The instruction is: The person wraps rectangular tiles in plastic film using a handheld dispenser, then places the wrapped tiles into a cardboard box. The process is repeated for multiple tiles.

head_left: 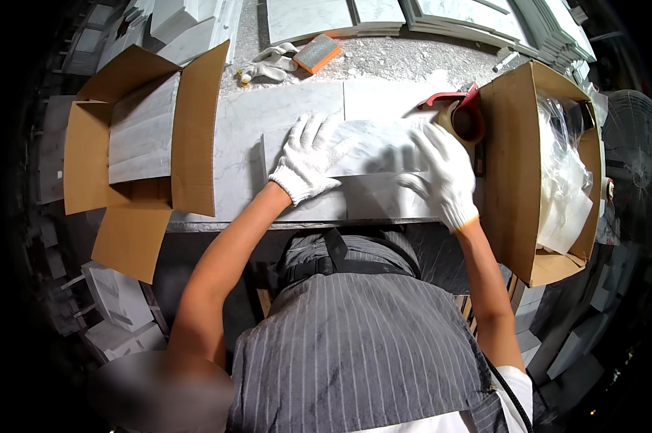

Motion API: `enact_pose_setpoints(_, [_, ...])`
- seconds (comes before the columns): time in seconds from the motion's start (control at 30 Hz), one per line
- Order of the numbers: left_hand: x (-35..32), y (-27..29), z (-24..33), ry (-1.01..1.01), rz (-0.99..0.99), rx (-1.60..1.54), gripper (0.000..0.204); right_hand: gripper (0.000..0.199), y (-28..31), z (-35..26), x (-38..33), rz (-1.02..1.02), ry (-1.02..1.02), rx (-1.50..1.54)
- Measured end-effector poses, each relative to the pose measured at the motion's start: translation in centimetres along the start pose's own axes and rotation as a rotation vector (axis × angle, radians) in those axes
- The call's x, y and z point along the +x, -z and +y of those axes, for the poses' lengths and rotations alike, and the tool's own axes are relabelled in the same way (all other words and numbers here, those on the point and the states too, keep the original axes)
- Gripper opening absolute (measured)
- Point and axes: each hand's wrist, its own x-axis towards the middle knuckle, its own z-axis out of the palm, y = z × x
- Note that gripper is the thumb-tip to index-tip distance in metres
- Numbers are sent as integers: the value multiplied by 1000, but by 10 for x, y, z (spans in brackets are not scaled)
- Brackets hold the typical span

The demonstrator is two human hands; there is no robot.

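Note:
In front of me a rectangular white marble tile (376,150) with grey veining lies lengthwise on a worktop of larger pale slabs (239,119). My left hand (310,155), in a white knit glove, rests with fingers spread over the tile's left part. At its right end is my right hand (441,169), gloved alike, fingers apart and thumb pointing left. Whether the right palm presses on the tile or hovers just over it, I cannot tell. Neither hand is wrapped round anything.
At left, an open cardboard box (196,137) holds marble tiles (144,133). Another box (510,173) at right contains clear plastic and white foam wrap (567,195). A red tape dispenser (466,119) stands beside it. Beyond lie spare gloves (272,63), an orange-edged sanding block (317,54) and stacked slabs (470,22).

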Motion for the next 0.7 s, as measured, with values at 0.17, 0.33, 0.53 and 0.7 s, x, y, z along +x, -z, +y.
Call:
enact_pose_setpoints(0.17, [-12,22,-14,125,-149,112,109,104,-46,19,20,-324,119,-138])
enact_pose_setpoints(0.33, [-15,40,-19,111,-282,103,111,108,-49,21,24,-366,148,-175])
enact_pose_setpoints(0.53, [-5,48,-33,53,-360,19,108,109,-37,21,34,-401,174,-136])
enact_pose_setpoints(0.7, [3,46,-43,-16,-403,-25,85,73,-41,25,31,-289,253,-232])
